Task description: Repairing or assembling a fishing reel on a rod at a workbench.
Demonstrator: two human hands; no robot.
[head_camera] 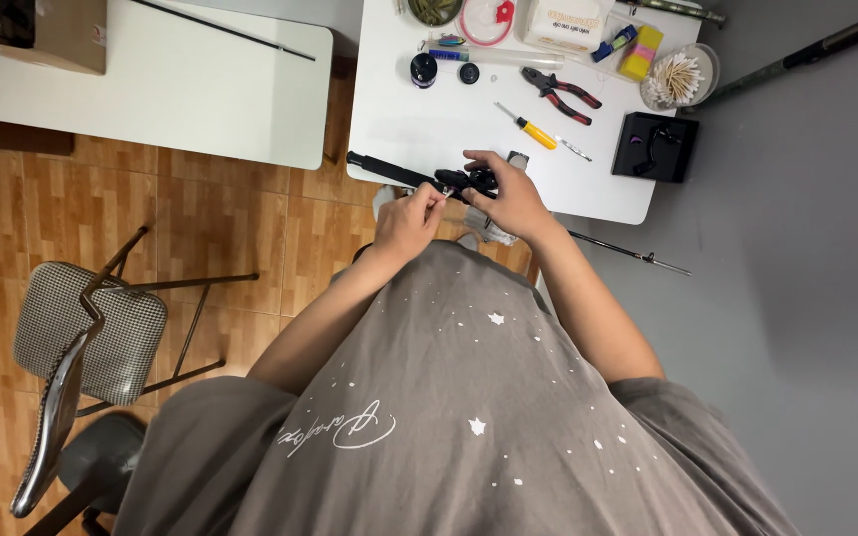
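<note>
Evidently rigid and light, the black fishing reel (469, 182) sits clamped in the right hand (510, 199) at the tabletop's (419, 129) near edge; the left hand (407, 220) pinches its small part.

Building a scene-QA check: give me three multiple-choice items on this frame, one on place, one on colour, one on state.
1. Where do the pliers lie?
A. on the floor
B. on the white table
C. on the chair

2. What colour is the screwdriver handle?
A. yellow
B. green
C. white

3. What are both hands doing?
A. resting flat on the table
B. hanging free
C. gripping the black reel on the rod

Answers: B, the pliers sit on the tabletop beyond the hands. A, the handle is plainly yellow. C, the left hand and right hand close on the reel at the table edge.
</note>
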